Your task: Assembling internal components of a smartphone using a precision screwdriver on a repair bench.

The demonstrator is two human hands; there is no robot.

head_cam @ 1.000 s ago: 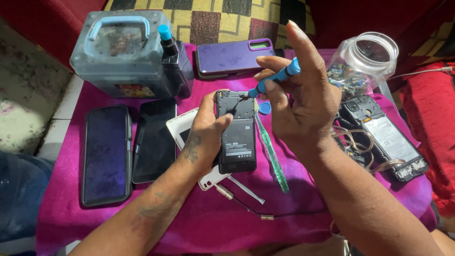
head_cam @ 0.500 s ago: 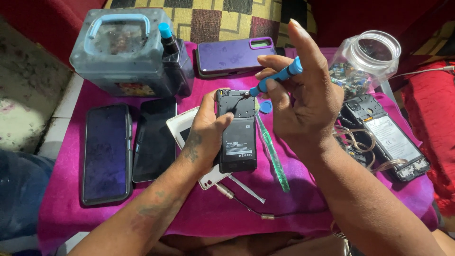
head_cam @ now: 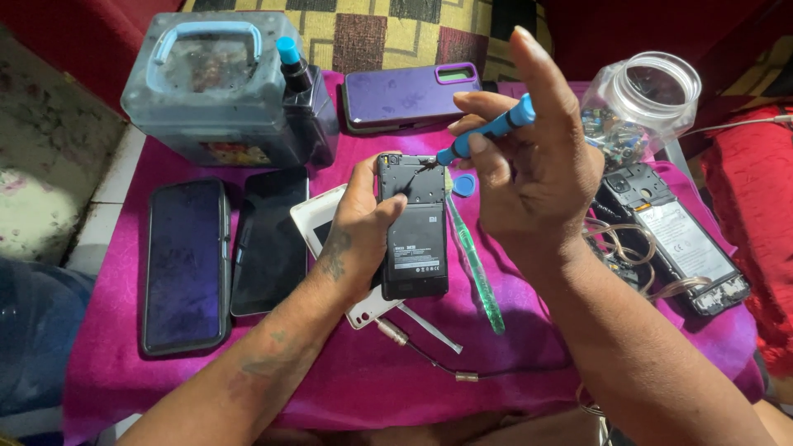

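An opened phone [head_cam: 415, 227] is held between the left-hand fingers [head_cam: 373, 177], with a screwdriver [head_cam: 486, 134] tip set on its top. Two phones [head_cam: 221, 256] lie left of the fingers, a storage box [head_cam: 216, 91] behind, a jar [head_cam: 640, 107] right.

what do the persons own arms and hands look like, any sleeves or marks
Both forearms are bare, with no sleeves showing anywhere in view. The left hand has a dark tattoo on its back near the wrist, and more faded tattoo marks run along the left forearm. The right hand and right forearm show no markings. No rings, watch, bracelets or gloves are visible on either.
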